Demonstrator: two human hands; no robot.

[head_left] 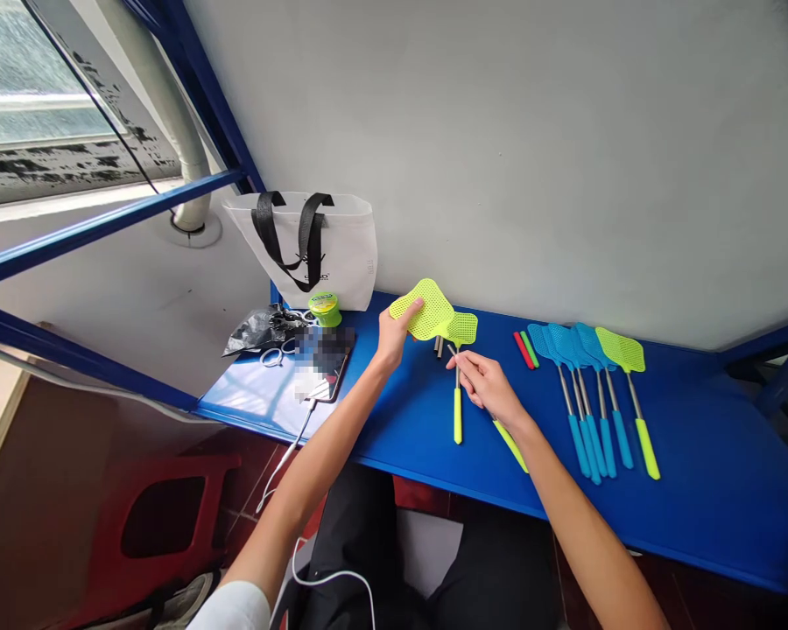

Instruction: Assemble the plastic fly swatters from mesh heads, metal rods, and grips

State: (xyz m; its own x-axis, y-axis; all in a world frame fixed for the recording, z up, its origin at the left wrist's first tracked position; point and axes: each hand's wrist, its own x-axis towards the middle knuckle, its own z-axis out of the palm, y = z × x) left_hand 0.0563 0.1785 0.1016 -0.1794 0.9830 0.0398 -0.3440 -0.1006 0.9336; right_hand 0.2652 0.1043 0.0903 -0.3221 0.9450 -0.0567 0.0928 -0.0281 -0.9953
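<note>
A perforated yellow-green fly swatter head point(428, 308) is pinched in my left hand point(392, 337), thumb on its face. My right hand point(487, 382) is closed around a thin metal rod, whose yellow-green handle point(511, 446) slants out below the palm. The rod's tip points up toward the held head; whether the two are joined I cannot tell. Just under my hands, another yellow-green fly swatter point(458, 413) lies on the blue table point(407, 429), its rod partly behind my right fingers. Short dark tubes point(439, 346) lie beside that swatter's head.
To the right are several blue fly swatters point(584, 420) and one yellow-green fly swatter point(636, 398), near red and green sticks point(526, 349). At left stand a white bag point(348, 254), a green tub point(326, 310), a black plastic bag point(263, 329) and a phone point(341, 372) with a white cable.
</note>
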